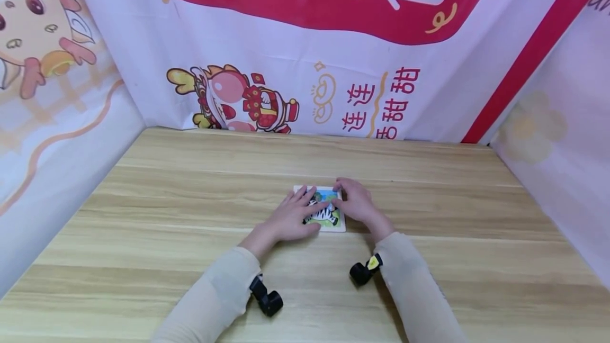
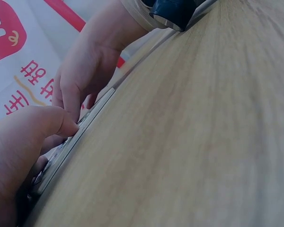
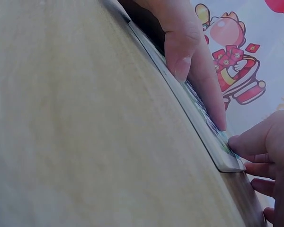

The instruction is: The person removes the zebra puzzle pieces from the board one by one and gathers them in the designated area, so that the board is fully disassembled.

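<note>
A small square picture board (image 1: 340,224) with a white border and a zebra on a green and blue scene lies flat on the wooden table. My left hand (image 1: 294,217) rests on its left part with the fingers spread over the picture, hiding some of the zebra. At the right edge, near the far corner, my right hand (image 1: 357,202) pinches the board. In the right wrist view, the right thumb (image 3: 248,144) lies on top of the board's corner and the other fingers are curled beside its edge. The left thumb (image 2: 66,125) touches the near border in the left wrist view.
The wooden table (image 1: 190,184) extends around the board on all sides. Printed cloth hangings (image 1: 310,89) stand behind it and along both sides. A black wrist camera (image 1: 269,300) is strapped to the left sleeve, another camera (image 1: 363,273) to the right one.
</note>
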`<state>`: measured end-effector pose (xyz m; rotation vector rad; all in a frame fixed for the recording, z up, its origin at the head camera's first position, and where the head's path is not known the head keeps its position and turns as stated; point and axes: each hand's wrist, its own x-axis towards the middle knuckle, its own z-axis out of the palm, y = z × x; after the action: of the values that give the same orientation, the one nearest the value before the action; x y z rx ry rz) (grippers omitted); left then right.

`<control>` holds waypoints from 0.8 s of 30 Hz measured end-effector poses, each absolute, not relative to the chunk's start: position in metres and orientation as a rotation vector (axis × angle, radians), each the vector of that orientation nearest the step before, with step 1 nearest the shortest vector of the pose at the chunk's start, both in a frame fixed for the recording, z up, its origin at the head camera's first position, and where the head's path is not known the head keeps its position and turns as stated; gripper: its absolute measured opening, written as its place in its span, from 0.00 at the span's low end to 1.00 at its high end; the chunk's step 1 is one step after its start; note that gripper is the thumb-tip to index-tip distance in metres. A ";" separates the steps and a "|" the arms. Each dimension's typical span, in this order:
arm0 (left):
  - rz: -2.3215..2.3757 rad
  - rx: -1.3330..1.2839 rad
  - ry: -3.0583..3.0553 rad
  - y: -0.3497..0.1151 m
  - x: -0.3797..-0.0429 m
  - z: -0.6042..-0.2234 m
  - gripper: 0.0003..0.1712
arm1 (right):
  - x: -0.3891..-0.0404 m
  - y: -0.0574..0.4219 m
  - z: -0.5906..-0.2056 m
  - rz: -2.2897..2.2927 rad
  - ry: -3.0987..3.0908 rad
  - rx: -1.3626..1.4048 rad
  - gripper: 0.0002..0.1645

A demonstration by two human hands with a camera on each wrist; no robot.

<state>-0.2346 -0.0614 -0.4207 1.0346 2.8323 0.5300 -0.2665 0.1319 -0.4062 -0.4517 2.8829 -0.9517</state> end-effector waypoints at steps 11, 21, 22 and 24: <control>0.532 1.026 2.840 -0.061 -0.235 -0.422 0.31 | -0.271 0.128 -0.412 -0.979 2.904 -0.385 0.07; 0.542 1.011 2.829 -0.061 -0.235 -0.422 0.30 | -0.272 0.127 -0.411 -0.994 2.888 -0.375 0.07; 0.545 1.008 2.825 -0.061 -0.235 -0.421 0.30 | -0.272 0.126 -0.411 -0.995 2.890 -0.382 0.07; 0.554 1.003 2.819 -0.061 -0.235 -0.420 0.30 | -0.272 0.126 -0.410 -0.994 2.891 -0.377 0.07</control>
<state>-0.2349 -0.0612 -0.4202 1.0033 2.8194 0.5538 -0.2717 0.1260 -0.4102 -0.3775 2.8913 -0.9938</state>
